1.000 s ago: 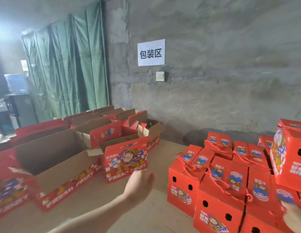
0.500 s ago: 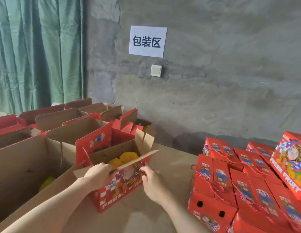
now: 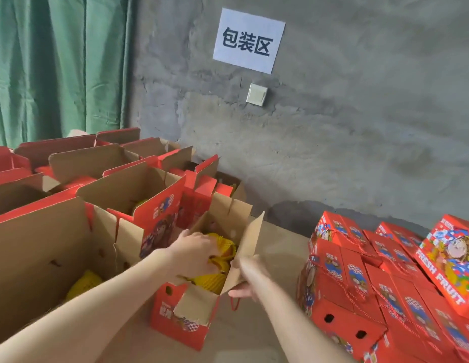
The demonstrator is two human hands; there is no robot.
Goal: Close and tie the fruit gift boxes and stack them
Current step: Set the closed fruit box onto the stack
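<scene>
The open gift box (image 3: pixel 181 323) sits under both hands; the left hand (image 3: pixel 196 254) curls over the netted fruit (image 3: pixel 224 246) inside, apparently seating it below the rim; the right hand (image 3: pixel 244 281) pinches the side flap (image 3: pixel 250 242), holding it outward for access; tied boxes (image 3: pixel 359 273) stand right of the right hand.

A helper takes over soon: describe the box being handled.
Below the white wall sign, open boxes stand left of a tied red stack. It is the open box nearest that stack, the only one with a left hand on its yellow fruit and a right hand holding its flap.
</scene>
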